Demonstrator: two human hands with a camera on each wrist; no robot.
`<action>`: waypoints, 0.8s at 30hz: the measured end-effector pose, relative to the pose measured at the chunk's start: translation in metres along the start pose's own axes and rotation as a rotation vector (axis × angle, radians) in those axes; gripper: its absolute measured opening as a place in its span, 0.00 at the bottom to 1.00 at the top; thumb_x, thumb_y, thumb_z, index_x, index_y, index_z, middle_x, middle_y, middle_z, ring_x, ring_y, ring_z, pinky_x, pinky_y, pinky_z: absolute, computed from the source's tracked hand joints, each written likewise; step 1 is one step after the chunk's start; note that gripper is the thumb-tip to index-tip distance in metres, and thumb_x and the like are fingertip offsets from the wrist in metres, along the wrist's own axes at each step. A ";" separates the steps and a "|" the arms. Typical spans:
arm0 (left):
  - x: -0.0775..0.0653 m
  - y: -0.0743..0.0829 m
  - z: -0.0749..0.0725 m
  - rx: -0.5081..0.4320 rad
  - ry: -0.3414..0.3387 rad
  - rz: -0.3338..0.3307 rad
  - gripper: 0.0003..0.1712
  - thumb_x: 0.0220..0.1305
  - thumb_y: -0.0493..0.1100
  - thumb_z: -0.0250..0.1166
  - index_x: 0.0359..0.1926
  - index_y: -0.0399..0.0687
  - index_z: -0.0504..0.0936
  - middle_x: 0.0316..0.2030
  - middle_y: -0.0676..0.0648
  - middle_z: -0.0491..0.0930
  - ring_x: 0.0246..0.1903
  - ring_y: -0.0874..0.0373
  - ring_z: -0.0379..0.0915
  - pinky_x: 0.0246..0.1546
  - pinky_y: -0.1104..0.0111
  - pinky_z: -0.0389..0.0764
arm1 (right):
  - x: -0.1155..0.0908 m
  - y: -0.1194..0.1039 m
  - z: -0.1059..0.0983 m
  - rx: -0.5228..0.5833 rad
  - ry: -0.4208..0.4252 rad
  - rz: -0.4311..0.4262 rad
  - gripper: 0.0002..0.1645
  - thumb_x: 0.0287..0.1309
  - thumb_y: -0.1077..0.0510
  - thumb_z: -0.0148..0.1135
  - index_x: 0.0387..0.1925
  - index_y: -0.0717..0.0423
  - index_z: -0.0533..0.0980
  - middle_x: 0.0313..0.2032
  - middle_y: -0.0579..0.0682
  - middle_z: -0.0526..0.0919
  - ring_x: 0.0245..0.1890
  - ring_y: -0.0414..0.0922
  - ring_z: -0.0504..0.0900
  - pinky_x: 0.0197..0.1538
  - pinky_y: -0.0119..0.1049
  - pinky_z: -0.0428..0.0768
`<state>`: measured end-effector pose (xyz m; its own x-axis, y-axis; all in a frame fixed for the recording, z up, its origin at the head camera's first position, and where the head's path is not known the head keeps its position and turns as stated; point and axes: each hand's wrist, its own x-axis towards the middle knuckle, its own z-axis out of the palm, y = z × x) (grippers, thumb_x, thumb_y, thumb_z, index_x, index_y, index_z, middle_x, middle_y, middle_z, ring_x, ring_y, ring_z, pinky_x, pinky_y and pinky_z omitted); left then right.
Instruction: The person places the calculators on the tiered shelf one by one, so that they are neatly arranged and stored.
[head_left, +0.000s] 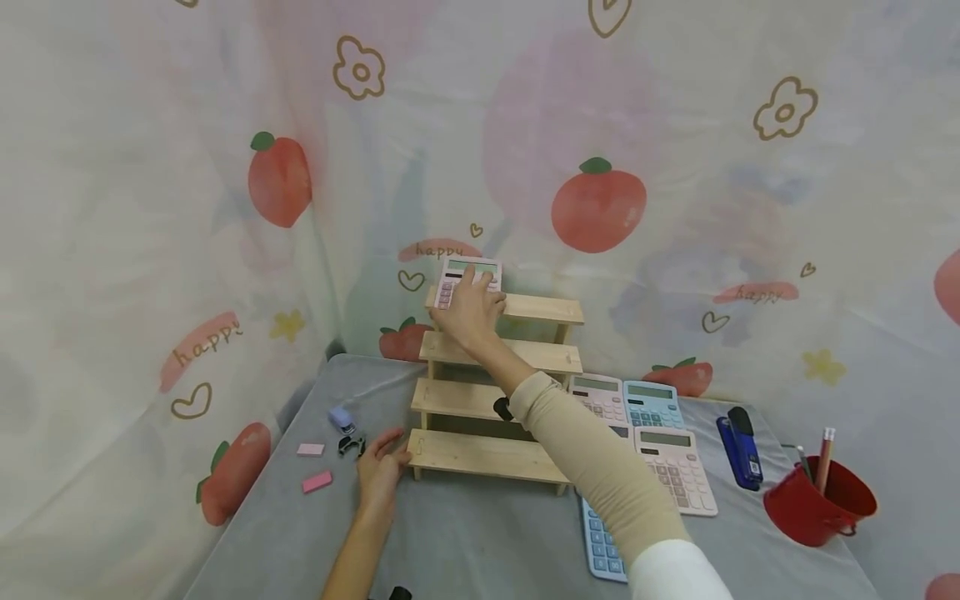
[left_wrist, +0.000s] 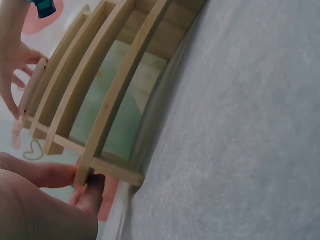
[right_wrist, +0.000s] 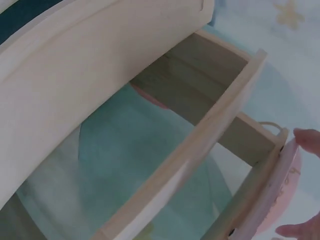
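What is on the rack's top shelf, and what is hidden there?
On the top shelf is a pink calculator, with the right hand on it. That hand hides part of the calculator, which covers some of the shelf.

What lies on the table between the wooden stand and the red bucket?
In the head view, pink calculators and blue calculators lie beside the wooden stand, partly hidden by the right sleeve; nearer the red bucket is a blue stapler.

six calculators [head_left: 452, 282], four shelves [head_left: 487, 454]
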<state>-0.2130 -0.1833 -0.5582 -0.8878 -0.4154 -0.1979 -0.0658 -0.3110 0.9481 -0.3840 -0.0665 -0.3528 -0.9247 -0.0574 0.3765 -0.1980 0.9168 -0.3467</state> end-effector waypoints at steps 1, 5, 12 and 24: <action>-0.001 0.000 0.001 -0.001 0.002 -0.001 0.31 0.61 0.21 0.59 0.67 0.28 0.71 0.69 0.27 0.70 0.59 0.49 0.80 0.41 0.77 0.79 | 0.000 0.002 0.000 0.007 0.003 -0.006 0.71 0.49 0.26 0.75 0.79 0.60 0.52 0.71 0.73 0.60 0.56 0.82 0.72 0.58 0.65 0.75; -0.003 0.000 0.003 -0.018 0.002 -0.001 0.32 0.62 0.21 0.59 0.68 0.27 0.70 0.69 0.27 0.69 0.59 0.49 0.80 0.42 0.77 0.79 | -0.003 0.013 -0.006 0.026 -0.002 -0.026 0.75 0.46 0.24 0.76 0.81 0.58 0.51 0.76 0.71 0.54 0.62 0.81 0.69 0.64 0.66 0.71; -0.009 -0.001 0.004 -0.042 -0.016 -0.012 0.35 0.63 0.20 0.58 0.71 0.25 0.64 0.71 0.26 0.66 0.65 0.42 0.74 0.44 0.77 0.80 | -0.027 0.050 -0.025 0.052 -0.030 -0.059 0.69 0.45 0.27 0.78 0.79 0.54 0.57 0.78 0.63 0.54 0.73 0.67 0.61 0.70 0.64 0.64; -0.005 0.004 0.001 -0.065 -0.028 -0.016 0.39 0.65 0.20 0.55 0.74 0.25 0.53 0.72 0.28 0.64 0.68 0.40 0.70 0.46 0.78 0.79 | -0.081 0.116 -0.071 0.062 0.003 -0.137 0.62 0.50 0.30 0.77 0.77 0.54 0.61 0.78 0.64 0.54 0.76 0.66 0.56 0.75 0.66 0.53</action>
<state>-0.2096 -0.1819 -0.5532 -0.8995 -0.3859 -0.2050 -0.0513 -0.3726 0.9266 -0.3087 0.0726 -0.3624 -0.8865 -0.1795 0.4265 -0.3425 0.8743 -0.3440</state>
